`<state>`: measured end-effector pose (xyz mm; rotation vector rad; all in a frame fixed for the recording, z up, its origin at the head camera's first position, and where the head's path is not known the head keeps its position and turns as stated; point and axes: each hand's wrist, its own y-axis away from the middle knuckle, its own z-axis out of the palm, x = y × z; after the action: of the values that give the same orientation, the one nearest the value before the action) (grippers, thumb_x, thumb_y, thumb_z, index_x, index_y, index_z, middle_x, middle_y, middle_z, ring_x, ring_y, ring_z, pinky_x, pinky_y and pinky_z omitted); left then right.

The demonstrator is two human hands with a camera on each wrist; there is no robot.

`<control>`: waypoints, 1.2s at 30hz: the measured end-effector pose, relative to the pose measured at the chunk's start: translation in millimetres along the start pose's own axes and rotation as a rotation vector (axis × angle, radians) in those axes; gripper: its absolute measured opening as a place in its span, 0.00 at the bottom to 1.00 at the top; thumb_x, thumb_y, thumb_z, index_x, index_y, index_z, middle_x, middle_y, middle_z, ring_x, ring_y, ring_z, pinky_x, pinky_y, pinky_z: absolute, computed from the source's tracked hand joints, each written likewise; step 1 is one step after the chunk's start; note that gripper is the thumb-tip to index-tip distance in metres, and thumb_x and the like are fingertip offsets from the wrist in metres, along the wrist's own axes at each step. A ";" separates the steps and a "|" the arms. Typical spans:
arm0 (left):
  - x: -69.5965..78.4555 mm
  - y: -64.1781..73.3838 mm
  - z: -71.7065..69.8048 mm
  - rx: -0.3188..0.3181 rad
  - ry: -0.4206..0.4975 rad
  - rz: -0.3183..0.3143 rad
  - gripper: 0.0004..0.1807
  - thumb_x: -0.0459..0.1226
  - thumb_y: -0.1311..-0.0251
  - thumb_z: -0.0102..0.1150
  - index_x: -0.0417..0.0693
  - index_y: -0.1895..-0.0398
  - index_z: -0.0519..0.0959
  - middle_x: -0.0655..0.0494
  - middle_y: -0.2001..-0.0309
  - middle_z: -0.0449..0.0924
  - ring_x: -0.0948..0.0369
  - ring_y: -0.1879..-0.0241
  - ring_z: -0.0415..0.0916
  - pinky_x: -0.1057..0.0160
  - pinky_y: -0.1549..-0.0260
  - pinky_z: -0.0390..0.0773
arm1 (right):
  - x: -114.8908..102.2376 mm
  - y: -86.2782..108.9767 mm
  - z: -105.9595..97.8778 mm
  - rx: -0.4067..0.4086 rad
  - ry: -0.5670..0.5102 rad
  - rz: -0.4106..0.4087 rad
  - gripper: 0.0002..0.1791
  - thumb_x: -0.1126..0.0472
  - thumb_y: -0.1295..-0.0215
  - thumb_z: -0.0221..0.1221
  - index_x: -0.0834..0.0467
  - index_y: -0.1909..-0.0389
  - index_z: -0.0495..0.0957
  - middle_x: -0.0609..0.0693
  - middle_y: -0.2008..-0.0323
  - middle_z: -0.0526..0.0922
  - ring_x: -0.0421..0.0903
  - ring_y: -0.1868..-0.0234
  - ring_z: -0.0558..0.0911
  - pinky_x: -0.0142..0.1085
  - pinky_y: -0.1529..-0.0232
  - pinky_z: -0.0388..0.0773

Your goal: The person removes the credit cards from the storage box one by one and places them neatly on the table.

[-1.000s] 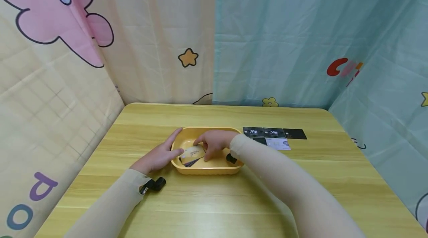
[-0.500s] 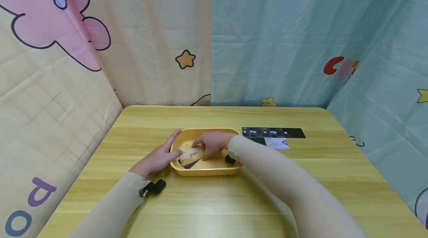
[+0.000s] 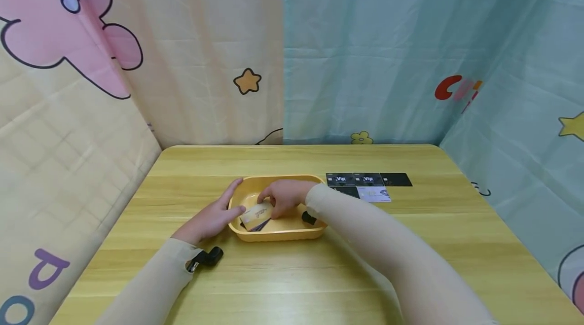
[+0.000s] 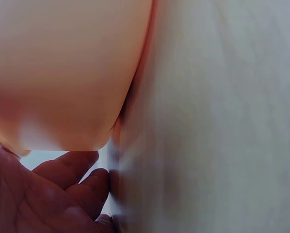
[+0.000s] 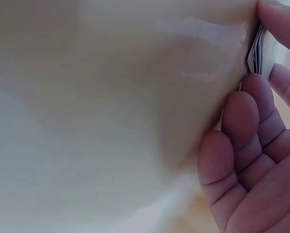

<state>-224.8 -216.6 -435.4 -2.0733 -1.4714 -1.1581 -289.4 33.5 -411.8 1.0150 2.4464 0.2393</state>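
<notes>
A shallow yellow plastic basket (image 3: 276,236) stands on the table. My left hand (image 3: 207,221) holds its left end, with the thumb over the rim and the other fingers along the outside. In the left wrist view, the left fingers (image 4: 79,170) lie beyond the basket's end wall. Inside the basket is a small stack of cards (image 3: 256,215), with a cream card on top and darker edges below. My right hand (image 3: 285,195) reaches in from the right and pinches the stack. In the right wrist view, the stack's edges (image 5: 257,53) show between thumb and fingers.
Several cards are laid in two rows right of the basket: black VIP cards (image 3: 354,179), a plain black card (image 3: 396,179) and a whitish card (image 3: 374,193). The right sleeve (image 3: 360,228) partly covers the lower row. Printed curtains (image 3: 365,61) enclose the wooden table (image 3: 283,284).
The head view has shifted slightly. My right thumb has drawn a little nearer the cards, and the top card sits slightly farther left in the basket. The left hand stays on the rim.
</notes>
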 end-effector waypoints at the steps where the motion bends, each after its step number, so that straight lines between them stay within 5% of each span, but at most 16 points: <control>1: -0.3 0.4 -0.5 0.000 -0.001 0.000 0.45 0.55 0.22 0.51 0.71 0.13 0.36 0.41 0.14 0.42 0.33 0.19 0.48 0.26 0.25 0.53 | -0.9 -0.4 -0.4 -0.001 0.002 -0.003 0.29 0.57 0.36 0.71 0.45 0.34 0.80 0.44 0.68 0.78 0.40 0.69 0.76 0.31 0.68 0.74; 36: 0.1 -0.3 -0.6 -0.003 -0.003 -0.002 0.45 0.54 0.22 0.50 0.71 0.13 0.35 0.41 0.14 0.44 0.34 0.18 0.49 0.27 0.25 0.53 | -6.5 0.7 -8.4 0.004 -0.032 0.004 0.30 0.61 0.37 0.69 0.47 0.32 0.79 0.46 0.64 0.78 0.42 0.68 0.76 0.32 0.68 0.73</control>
<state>-225.3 -216.8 -435.1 -2.0770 -1.4738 -1.1592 -289.1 29.6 -401.9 1.0182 2.4177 0.2176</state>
